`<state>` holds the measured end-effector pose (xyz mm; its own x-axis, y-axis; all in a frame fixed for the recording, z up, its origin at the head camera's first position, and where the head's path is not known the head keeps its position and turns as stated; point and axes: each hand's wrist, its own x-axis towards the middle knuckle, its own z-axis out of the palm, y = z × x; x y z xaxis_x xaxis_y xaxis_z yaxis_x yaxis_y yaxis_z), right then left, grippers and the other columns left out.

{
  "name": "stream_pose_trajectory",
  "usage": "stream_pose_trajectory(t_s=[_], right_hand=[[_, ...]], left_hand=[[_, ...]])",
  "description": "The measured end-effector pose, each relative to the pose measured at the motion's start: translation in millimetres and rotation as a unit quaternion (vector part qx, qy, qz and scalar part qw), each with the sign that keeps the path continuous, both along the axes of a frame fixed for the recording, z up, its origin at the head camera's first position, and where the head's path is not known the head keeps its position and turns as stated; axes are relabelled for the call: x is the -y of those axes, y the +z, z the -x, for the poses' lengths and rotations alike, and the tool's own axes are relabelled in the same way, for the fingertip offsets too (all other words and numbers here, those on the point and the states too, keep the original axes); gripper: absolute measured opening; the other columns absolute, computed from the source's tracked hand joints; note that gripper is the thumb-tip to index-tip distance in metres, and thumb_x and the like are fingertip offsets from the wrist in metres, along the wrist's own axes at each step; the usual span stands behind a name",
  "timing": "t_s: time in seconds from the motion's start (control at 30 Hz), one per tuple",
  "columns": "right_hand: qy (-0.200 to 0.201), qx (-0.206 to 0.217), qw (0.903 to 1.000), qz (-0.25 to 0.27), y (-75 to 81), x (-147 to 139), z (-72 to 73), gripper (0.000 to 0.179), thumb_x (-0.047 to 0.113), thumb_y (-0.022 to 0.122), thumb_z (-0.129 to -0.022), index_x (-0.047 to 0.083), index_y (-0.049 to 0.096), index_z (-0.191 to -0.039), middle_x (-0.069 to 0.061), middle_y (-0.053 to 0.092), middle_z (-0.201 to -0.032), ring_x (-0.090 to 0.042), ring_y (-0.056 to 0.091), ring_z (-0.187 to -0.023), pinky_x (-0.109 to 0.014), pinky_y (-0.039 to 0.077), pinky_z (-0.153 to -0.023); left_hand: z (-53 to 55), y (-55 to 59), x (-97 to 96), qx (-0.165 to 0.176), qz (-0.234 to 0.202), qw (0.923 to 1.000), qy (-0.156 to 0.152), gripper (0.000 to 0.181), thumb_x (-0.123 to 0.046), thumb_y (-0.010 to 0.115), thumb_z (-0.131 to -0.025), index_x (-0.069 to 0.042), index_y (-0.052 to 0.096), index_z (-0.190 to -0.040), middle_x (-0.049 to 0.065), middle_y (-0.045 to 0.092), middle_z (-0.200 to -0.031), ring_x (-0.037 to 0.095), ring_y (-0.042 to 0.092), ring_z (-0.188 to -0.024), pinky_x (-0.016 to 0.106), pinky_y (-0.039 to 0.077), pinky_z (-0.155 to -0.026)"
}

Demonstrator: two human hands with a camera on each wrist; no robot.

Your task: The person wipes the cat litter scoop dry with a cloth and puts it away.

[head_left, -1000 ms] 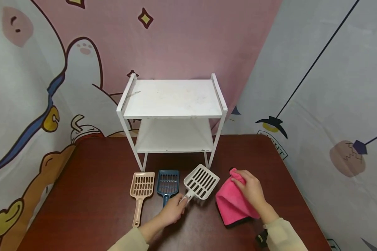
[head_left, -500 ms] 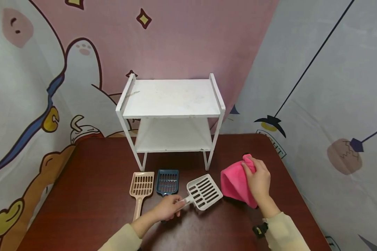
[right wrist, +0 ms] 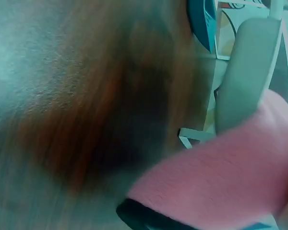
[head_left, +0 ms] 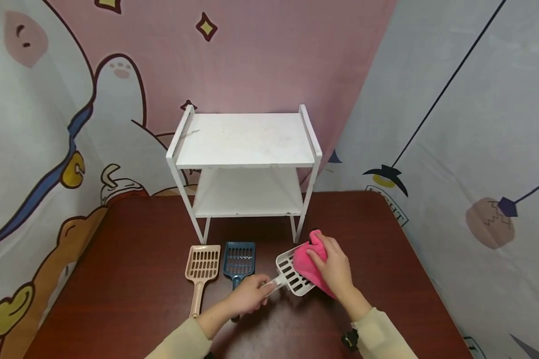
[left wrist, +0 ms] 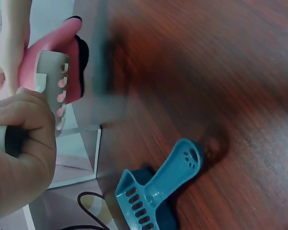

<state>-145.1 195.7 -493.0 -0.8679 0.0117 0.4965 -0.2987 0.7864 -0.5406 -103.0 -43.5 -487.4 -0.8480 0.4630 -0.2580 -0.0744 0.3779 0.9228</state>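
My left hand (head_left: 250,294) grips the handle of a white slotted litter scoop (head_left: 287,271), whose head points right, above the table. Bunched in my right hand (head_left: 336,267) is a pink cloth (head_left: 308,259) with black edging; it lies against the scoop's head and covers its right part. In the left wrist view the left hand (left wrist: 26,129) has its fingers curled round the handle, with the pink cloth (left wrist: 48,57) behind the scoop (left wrist: 53,86). The right wrist view has the cloth (right wrist: 221,172) pressed by the scoop's pale side (right wrist: 245,72).
A blue litter scoop (head_left: 239,262) lies partly behind the left hand, and a beige one (head_left: 202,271) lies left of it. Behind them a white two-tier shelf (head_left: 247,142) stands on the brown table (head_left: 130,279). A patterned backdrop (head_left: 269,55) surrounds the table.
The right hand lifted the pink cloth from the table, then brought it left onto the white scoop's head. The left hand shifted the scoop slightly and still holds it.
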Motion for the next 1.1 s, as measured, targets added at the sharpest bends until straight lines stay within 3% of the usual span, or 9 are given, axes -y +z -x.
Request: stream_pose_trajectory(t_s=[0.1,0.2,0.37,0.5,0.63,0.83,0.97,1.1], right_hand=[[0.071,0.075,0.9940,-0.037,-1.0,1,-5.0,0.056,0.023,0.073,-0.080,0.009,0.052,-0.131,-0.012,0.061,-0.118,-0.031,0.063,-0.100,-0.047,0.051,-0.082],[0.104,0.109,0.9864,-0.066,-1.7,-3,-8.3,0.057,0.021,0.070,-0.083,0.010,0.048,-0.134,-0.013,0.059,-0.124,-0.029,0.063,-0.102,-0.046,0.050,-0.084],[0.120,0.057,0.9821,-0.133,-9.2,1,-10.3,0.050,0.018,0.072,-0.081,0.006,0.055,-0.127,-0.014,0.063,-0.120,-0.029,0.065,-0.099,-0.042,0.052,-0.081],[0.109,0.022,0.9794,-0.168,-15.1,11,-9.7,0.041,0.016,0.072,-0.080,0.005,0.061,-0.118,-0.011,0.067,-0.113,-0.025,0.067,-0.094,-0.039,0.053,-0.077],[0.115,0.036,0.9801,-0.158,-16.7,20,-7.4,0.033,0.015,0.071,-0.081,0.010,0.064,-0.113,-0.007,0.069,-0.106,-0.025,0.068,-0.085,-0.039,0.054,-0.073],[0.166,0.058,0.9721,-0.155,-12.8,24,-5.5,0.027,0.023,0.066,-0.086,0.016,0.065,-0.112,-0.002,0.070,-0.102,-0.020,0.068,-0.083,-0.036,0.054,-0.074],[0.200,0.085,0.9621,-0.164,-3.4,25,-3.1,0.028,0.023,0.065,-0.087,0.017,0.065,-0.114,-0.002,0.071,-0.101,-0.017,0.068,-0.086,-0.035,0.053,-0.076],[0.244,0.104,0.9451,-0.191,6.8,25,-2.3,0.029,0.019,0.064,-0.087,0.015,0.064,-0.116,-0.003,0.070,-0.104,-0.016,0.067,-0.088,-0.034,0.053,-0.078]], left_hand=[[0.4,1.2,2.6,0.001,0.003,1.0000,0.004,0.030,-0.024,0.050,-0.096,0.005,0.053,-0.088,-0.003,0.046,-0.056,0.003,0.033,-0.037,0.017,0.027,-0.034],[1.3,2.7,5.3,0.005,0.006,1.0000,0.005,0.030,-0.023,0.049,-0.096,0.006,0.052,-0.089,-0.003,0.045,-0.056,0.004,0.033,-0.037,0.017,0.026,-0.034],[4.8,5.5,3.6,-0.016,0.009,0.9998,-0.006,0.029,-0.022,0.049,-0.097,0.005,0.052,-0.087,-0.003,0.045,-0.055,0.004,0.034,-0.038,0.017,0.027,-0.035],[8.4,5.6,0.3,-0.048,0.012,0.9987,-0.016,0.026,-0.020,0.049,-0.097,0.002,0.053,-0.082,-0.003,0.044,-0.054,0.004,0.036,-0.039,0.017,0.029,-0.037],[11.6,4.9,0.9,-0.077,0.029,0.9963,-0.025,0.026,-0.019,0.050,-0.096,0.002,0.054,-0.081,-0.004,0.044,-0.054,0.005,0.037,-0.041,0.018,0.030,-0.039],[16.6,4.9,6.0,-0.096,0.051,0.9934,-0.037,0.025,-0.017,0.050,-0.096,0.004,0.058,-0.084,-0.005,0.044,-0.053,0.004,0.038,-0.041,0.019,0.031,-0.040],[20.1,6.8,9.9,-0.087,0.044,0.9945,-0.036,0.022,-0.017,0.051,-0.096,0.000,0.061,-0.085,-0.004,0.045,-0.052,0.003,0.037,-0.040,0.019,0.030,-0.040],[22.4,10.0,13.1,-0.073,0.038,0.9958,-0.040,0.023,-0.018,0.051,-0.096,0.001,0.063,-0.089,-0.003,0.046,-0.052,0.004,0.036,-0.040,0.019,0.029,-0.041]])
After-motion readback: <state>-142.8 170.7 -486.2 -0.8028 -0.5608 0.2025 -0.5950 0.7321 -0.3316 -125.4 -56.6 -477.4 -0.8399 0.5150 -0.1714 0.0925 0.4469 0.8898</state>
